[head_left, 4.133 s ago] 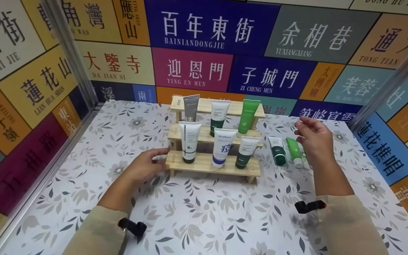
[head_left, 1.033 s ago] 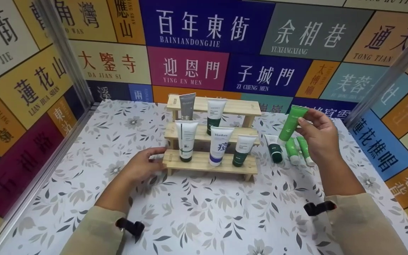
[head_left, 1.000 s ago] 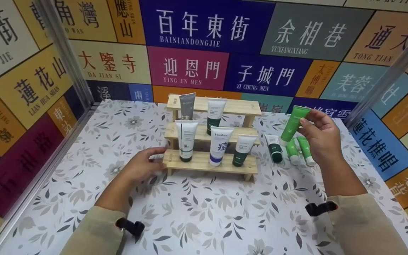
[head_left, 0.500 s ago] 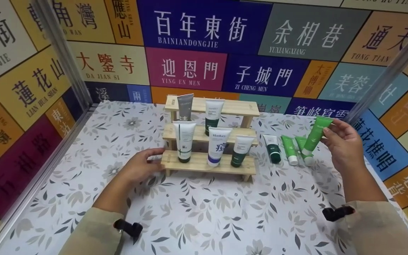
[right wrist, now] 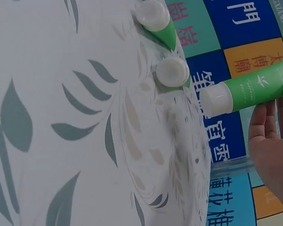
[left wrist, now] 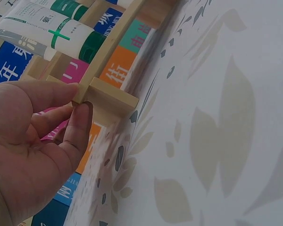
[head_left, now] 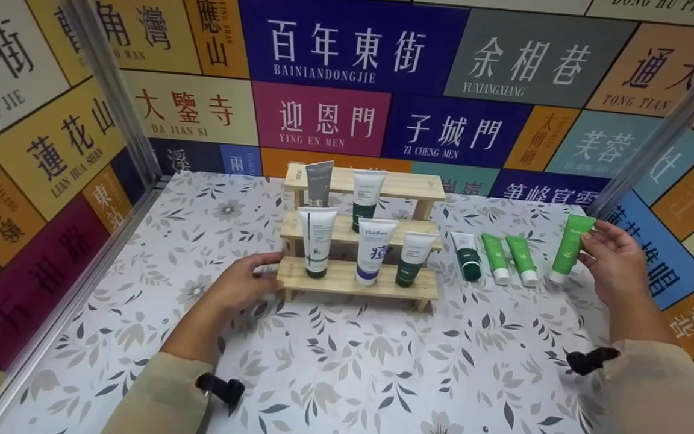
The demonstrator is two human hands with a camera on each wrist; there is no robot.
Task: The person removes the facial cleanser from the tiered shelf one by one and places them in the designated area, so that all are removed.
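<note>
My right hand (head_left: 618, 262) pinches a green squeeze tube (head_left: 573, 247) near its flat top end, white cap downward, at the table's right side. In the right wrist view, the tube (right wrist: 262, 87) appears above the table, thumb and fingers at its far end. My left hand (head_left: 241, 286) grips the left end of the bottom step of a three-tier wooden display rack (head_left: 341, 280). Thumb above and finger below pinch the board's corner in the left wrist view. On the rack stand a grey tube (head_left: 320, 184) and several white tubes, one with blue print (head_left: 376, 250).
Right of the rack, a white and dark-green tube (head_left: 467, 256) and two green tubes, one left (head_left: 496, 259) and one right (head_left: 522, 260), lie in a row. Printed panels (head_left: 335, 117) enclose the leaf-patterned tabletop (head_left: 323, 374) at the back and sides.
The green tube stood at the rack's right on the middle step; my right hand has taken it off and carried it rightward past the lying tubes. My left hand stays at the rack.
</note>
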